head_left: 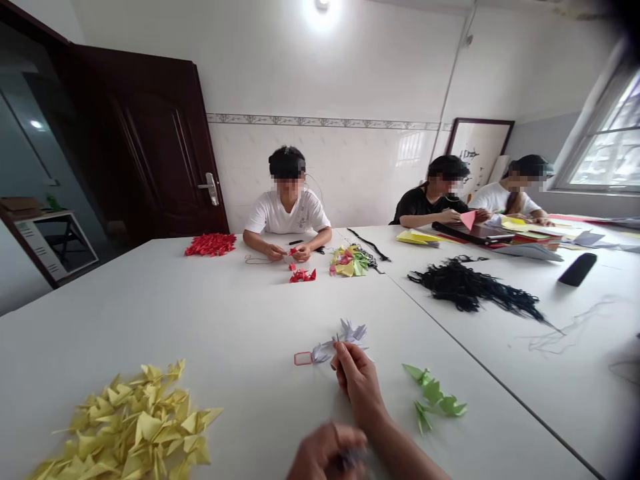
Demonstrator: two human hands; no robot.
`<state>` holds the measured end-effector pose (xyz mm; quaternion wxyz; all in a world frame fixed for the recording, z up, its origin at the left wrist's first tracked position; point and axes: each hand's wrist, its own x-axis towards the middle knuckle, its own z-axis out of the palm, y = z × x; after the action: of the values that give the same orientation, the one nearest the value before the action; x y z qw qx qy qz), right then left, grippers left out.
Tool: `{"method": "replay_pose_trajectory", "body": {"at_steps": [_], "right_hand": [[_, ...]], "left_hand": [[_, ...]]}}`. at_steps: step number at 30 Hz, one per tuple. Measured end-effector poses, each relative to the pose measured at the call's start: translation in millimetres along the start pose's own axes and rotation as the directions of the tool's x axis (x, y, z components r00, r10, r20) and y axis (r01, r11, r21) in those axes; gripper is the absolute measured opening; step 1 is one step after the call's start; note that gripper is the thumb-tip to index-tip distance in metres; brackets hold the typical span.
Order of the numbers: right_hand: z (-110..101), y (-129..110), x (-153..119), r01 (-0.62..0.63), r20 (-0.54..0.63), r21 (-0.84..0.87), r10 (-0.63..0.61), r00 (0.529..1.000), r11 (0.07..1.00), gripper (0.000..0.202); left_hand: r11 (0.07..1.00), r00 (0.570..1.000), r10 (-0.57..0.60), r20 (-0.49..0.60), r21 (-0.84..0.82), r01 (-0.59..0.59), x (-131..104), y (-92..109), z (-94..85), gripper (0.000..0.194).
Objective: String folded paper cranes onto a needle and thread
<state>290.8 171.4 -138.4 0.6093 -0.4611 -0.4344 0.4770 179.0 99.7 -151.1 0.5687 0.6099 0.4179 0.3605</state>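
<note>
My right hand [356,381] is over the middle of the white table, thumb and fingertips pinched together. A tiny thin dark tip shows at the pinch, too small to name. Right beyond the fingers lie pale lilac folded paper pieces [353,332], with a small red-pink rectangular loop [303,359] to their left. Blurred by motion at the bottom edge, my left hand [327,453] has its fingers curled round something small and dark that I cannot make out. Green folded paper pieces [434,395] lie right of my right hand. A yellow pile of folded paper [135,427] fills the lower left.
Across the table [240,320], a person [287,213] handles red paper pieces beside a red pile [210,245] and a multicoloured pile [350,260]. Black strands [475,287] and a black case [577,269] lie at right. Two more people sit behind coloured paper sheets.
</note>
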Motion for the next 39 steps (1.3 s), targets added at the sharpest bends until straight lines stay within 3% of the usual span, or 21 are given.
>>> {"method": "replay_pose_trajectory", "body": {"at_steps": [2,5,8,12,18,23,39], "right_hand": [[-0.9,1.2,-2.3,0.012,0.043,-0.025,-0.011,0.999,1.000,0.038],[-1.8,2.9,-8.1,0.013,0.149,-0.062,-0.003,0.989,0.998,0.040],[-2.2,3.1,-14.2,0.099,0.303,-0.187,-0.038,0.952,0.977,0.036],[-1.5,-0.4,-19.1,0.264,0.433,-0.405,-0.071,0.899,0.875,0.030],[0.5,-7.8,-20.7,0.321,0.488,-0.535,-0.024,0.873,0.781,0.026],[3.0,-9.3,-21.3,0.342,0.490,-0.559,-0.032,0.871,0.756,0.028],[5.0,-8.1,-20.6,0.324,0.486,-0.557,-0.016,0.874,0.765,0.032]], "left_hand": [[0.998,0.961,0.000,-0.276,-0.057,-0.016,8.0,16.4,-20.7,0.026],[0.965,0.908,-0.042,-0.416,-0.252,-0.071,23.3,28.4,-43.4,0.024],[0.905,0.915,-0.067,-0.399,-0.411,-0.113,31.2,25.4,-51.3,0.025],[0.878,0.908,-0.092,-0.409,-0.464,-0.121,30.0,20.0,-48.4,0.032],[0.915,0.842,-0.117,-0.527,-0.386,-0.115,27.2,24.0,-46.5,0.037],[0.928,0.847,-0.018,-0.531,-0.324,-0.184,27.8,22.8,-45.0,0.033],[0.957,0.842,0.075,-0.535,-0.200,-0.212,29.5,14.0,-44.4,0.036]]}}
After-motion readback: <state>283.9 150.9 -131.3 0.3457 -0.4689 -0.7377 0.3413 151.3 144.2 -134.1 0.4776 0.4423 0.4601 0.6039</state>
